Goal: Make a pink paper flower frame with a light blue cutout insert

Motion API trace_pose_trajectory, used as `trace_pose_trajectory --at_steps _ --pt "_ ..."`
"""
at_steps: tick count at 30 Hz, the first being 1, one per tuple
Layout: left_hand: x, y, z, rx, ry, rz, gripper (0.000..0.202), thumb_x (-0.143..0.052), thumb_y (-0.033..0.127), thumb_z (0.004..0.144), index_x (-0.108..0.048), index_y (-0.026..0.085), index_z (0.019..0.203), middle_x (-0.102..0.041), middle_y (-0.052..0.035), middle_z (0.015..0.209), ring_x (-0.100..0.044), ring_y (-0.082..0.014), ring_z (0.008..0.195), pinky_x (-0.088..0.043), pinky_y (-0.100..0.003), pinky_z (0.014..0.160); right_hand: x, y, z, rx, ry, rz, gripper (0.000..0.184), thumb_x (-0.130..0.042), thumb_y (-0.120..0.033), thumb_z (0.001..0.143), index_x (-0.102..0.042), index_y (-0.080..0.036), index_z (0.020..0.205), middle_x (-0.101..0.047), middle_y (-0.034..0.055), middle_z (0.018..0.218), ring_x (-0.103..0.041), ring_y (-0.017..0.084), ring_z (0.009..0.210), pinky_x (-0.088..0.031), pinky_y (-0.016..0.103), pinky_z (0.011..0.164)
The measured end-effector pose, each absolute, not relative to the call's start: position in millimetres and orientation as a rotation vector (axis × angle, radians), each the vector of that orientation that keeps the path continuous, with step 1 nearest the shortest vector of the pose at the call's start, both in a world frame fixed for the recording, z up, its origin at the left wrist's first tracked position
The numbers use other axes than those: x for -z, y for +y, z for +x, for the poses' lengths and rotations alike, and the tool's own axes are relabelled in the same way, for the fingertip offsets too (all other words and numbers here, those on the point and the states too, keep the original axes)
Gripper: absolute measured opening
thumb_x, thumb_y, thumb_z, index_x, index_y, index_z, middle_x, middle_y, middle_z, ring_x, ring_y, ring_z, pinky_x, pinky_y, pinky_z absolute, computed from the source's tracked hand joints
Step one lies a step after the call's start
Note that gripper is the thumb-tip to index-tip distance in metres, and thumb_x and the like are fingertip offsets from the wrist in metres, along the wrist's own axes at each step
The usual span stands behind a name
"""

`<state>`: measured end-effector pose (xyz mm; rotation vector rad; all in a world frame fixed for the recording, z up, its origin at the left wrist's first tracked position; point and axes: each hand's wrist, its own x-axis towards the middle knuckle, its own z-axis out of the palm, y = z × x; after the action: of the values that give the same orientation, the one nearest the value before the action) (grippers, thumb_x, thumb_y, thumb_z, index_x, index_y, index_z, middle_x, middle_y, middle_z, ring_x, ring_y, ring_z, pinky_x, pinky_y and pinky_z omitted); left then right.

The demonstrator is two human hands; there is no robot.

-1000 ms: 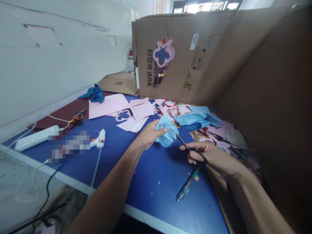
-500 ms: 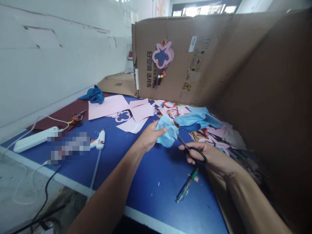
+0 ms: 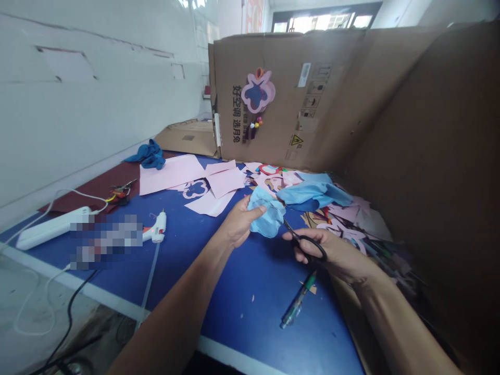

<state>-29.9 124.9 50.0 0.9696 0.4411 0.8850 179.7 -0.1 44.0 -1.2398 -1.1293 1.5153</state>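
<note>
My left hand pinches a crumpled piece of light blue sheet just above the blue table. My right hand grips black-handled scissors, fingers through the loops. The blades point up-left and reach the lower right edge of the blue piece. A larger light blue sheet lies behind it among pink scraps.
A green pen lies near my right wrist. A white glue gun, a power strip with cables and pliers sit at left. Pink paper sheets and a blue cloth lie farther back. Cardboard walls stand behind and right, one bearing a pink flower ornament.
Both hands have drifted slightly left and up in view with the blue piece and scissors; the scissors' blades have edged closer to the piece. Grips are unchanged.
</note>
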Motion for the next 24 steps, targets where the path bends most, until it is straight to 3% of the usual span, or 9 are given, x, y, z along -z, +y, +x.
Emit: trace_pose_trajectory --at_steps 7,24 --pt "-50.3 121.3 -28.0 -0.868 0.441 0.952 0.047 -0.098 0.034 0.068 -0.075 0.016 0.105 -0.079 -0.0068 0.093 -0.074 -0.0203 0.081 -0.057 -0.035 0.085 -44.1 1.4 177.8 -1.493 -1.135 -1.233 0.066 -0.094 -0.065 0.075 -0.084 -0.016 0.118 -0.071 0.0039 0.072 -0.054 0.015 0.066 -0.041 0.03 0.065" --pt "-46.7 118.8 -26.1 -0.828 0.451 0.945 0.049 -0.095 0.034 0.072 -0.071 0.015 0.11 -0.08 -0.0132 0.105 -0.077 -0.0284 0.094 -0.058 -0.039 0.087 -45.1 -0.1 177.8 -1.418 -1.147 -1.285 0.062 -0.096 -0.062 0.075 -0.085 -0.017 0.116 -0.067 0.0024 0.071 -0.055 0.015 0.066 -0.043 0.029 0.066"
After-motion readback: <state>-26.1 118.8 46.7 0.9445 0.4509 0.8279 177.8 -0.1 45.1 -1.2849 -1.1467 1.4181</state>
